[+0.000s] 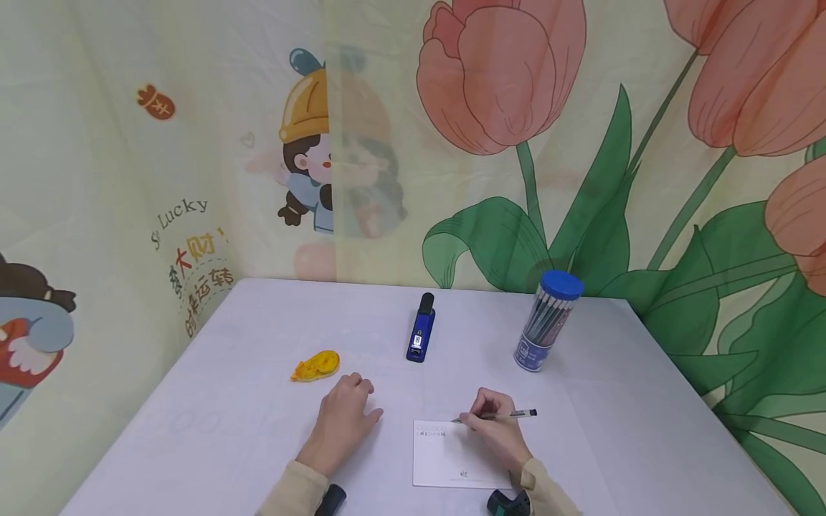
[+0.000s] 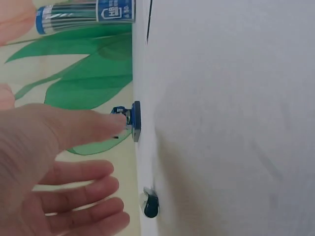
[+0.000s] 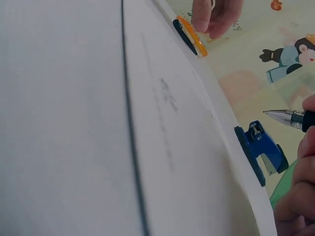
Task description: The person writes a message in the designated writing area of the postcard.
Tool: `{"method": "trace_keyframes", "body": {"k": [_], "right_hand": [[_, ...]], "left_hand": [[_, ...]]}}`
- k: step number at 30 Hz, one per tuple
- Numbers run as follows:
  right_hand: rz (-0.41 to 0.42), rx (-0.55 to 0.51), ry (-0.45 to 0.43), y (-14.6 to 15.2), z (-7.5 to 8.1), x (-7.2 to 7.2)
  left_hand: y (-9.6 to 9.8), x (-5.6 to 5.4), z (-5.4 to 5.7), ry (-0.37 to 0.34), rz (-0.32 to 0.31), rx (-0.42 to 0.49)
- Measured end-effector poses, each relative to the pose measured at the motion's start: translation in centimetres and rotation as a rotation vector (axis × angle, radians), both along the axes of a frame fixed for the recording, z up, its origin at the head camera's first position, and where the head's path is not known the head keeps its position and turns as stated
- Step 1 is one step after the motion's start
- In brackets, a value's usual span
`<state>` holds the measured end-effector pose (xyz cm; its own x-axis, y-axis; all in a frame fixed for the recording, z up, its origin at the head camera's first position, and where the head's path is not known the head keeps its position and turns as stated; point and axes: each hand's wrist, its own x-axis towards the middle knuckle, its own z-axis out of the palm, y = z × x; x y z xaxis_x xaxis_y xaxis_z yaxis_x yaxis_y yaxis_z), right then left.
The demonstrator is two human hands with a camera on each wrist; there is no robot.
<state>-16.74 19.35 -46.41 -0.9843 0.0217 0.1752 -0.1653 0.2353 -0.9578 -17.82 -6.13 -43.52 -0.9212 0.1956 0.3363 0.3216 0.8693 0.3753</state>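
Between thumb and fingers, my right hand (image 1: 498,428) grips a pen (image 1: 516,413), its metal tip bare and pointing left. Under that hand lies a white sheet of paper (image 1: 445,462), with small dark writing along its upper left and a little printed mark near its lower edge. In the right wrist view the pen's tip (image 3: 280,116) shows clear of the paper's surface. My left hand (image 1: 345,423) is to the left of the sheet, fingers loosely bent and holding nothing. Just beyond its fingertips lies a yellow correction tape (image 1: 316,366).
A blue stapler (image 1: 421,331) lies lengthwise at the middle back of the white table (image 1: 213,401). To its right stands a clear tub of pencils (image 1: 546,322) with a blue lid. A printed curtain (image 1: 381,258) hangs behind the table.
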Motion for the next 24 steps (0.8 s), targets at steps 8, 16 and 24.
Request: {"method": "trace_keyframes", "body": {"k": [8, 16, 24], "right_hand": [[-0.001, -0.001, -0.012, 0.6, -0.1, -0.2], [-0.015, -0.035, -0.041, 0.9, 0.1, 0.1], [0.006, -0.038, -0.077, 1.2, 0.3, 0.3]], "left_hand": [[-0.6, -0.7, 0.0, -0.040, 0.067, -0.048], [-1.4, -1.1, 0.0, -0.095, 0.086, -0.050], [-1.6, -1.1, -0.1, -0.132, 0.092, -0.044]]}}
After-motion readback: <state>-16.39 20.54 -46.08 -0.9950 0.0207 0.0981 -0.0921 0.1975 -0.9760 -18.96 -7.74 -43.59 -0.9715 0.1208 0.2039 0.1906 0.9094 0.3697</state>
